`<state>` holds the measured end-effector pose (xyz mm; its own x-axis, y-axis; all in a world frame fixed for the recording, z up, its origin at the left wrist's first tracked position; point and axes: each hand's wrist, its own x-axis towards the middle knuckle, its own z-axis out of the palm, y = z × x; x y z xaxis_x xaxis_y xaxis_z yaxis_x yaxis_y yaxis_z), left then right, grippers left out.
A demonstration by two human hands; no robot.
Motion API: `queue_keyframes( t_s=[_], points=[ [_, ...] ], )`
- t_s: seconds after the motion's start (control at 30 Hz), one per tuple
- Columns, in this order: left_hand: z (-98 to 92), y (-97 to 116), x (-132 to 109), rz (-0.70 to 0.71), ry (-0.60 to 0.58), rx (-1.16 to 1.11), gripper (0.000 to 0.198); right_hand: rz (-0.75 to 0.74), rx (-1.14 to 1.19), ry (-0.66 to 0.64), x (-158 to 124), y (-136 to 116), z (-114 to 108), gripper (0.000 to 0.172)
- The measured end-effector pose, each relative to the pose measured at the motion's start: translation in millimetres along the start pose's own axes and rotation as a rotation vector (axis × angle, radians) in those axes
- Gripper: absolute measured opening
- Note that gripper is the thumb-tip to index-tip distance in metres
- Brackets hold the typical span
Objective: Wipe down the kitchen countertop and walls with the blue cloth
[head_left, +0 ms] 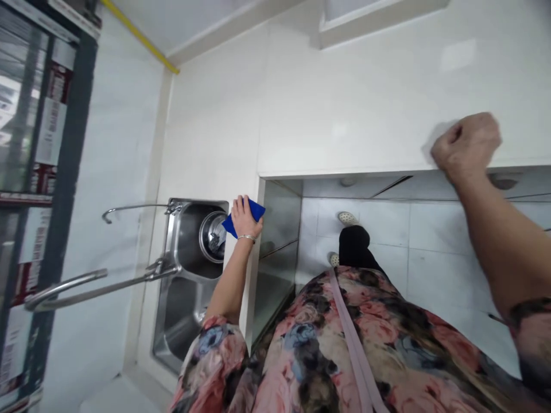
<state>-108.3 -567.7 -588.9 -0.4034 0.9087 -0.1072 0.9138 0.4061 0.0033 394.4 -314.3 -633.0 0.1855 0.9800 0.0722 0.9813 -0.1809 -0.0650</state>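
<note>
Left hand [245, 219] pressing a blue cloth [255, 209] flat against the white tabletop [344, 109] edge beside a stainless steel sink [187, 235], fingers [239, 207] closed snugly over the cloth, palm bearing down evenly; right hand [465, 148] clenching nothing in a tight fist, well apart from the sink.

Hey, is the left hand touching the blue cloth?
Touching. The head view shows the left hand closed over the blue cloth, with the cloth sticking out on both sides of the fingers, next to the steel sink.
</note>
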Motion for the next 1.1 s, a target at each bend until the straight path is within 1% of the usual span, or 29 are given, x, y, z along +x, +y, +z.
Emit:
queue_keyframes(
  t_s=[0.13, 0.2, 0.27, 0.33, 0.4, 0.6, 0.7, 0.77, 0.87, 1.0, 1.1],
  points=[
    [-3.2, 28, 64, -0.028, 0.02, -0.013, 0.099, 0.007, 0.111, 0.024, -5, -3, -8, 0.028],
    [-4.6, 38, 89, -0.031, 0.03, -0.015, 0.099, 0.008, 0.124, 0.042, -5, -3, -9, 0.026],
    [-5.9, 44, 107, -0.015, 0.034, -0.021, 0.099, 0.006, 0.133, 0.053, -5, -3, -8, 0.024],
    [-6.8, 46, 118, 0.014, 0.031, -0.034, 0.099, -0.002, 0.141, 0.05, -3, -3, -7, 0.022],
    [-7.0, 44, 123, 0.046, 0.036, -0.05, 0.099, -0.004, 0.158, 0.05, -1, -3, -5, 0.021],
    [-9.4, 45, 124, 0.059, 0.07, -0.067, 0.098, -0.057, 0.28, 0.095, 1, 2, 2, 0.021],
    [-8.6, 47, 114, 0.053, 0.087, -0.075, 0.093, -0.075, 0.322, 0.125, 3, 4, 7, 0.021],
    [-5.3, 44, 99, 0.041, 0.097, -0.083, 0.092, -0.09, 0.333, 0.139, 3, 4, 7, 0.021],
    [0.9, 31, 61, 0.036, 0.109, -0.1, 0.093, -0.097, 0.327, 0.135, 1, 4, 5, 0.021],
    [5.2, 5, 0, 0.058, 0.134, -0.123, 0.085, -0.11, 0.322, 0.129, -4, 2, -1, 0.022],
    [7.0, -16, -33, 0.104, 0.171, -0.17, 0.078, -0.112, 0.343, 0.139, -7, -2, -3, 0.024]
  ],
)
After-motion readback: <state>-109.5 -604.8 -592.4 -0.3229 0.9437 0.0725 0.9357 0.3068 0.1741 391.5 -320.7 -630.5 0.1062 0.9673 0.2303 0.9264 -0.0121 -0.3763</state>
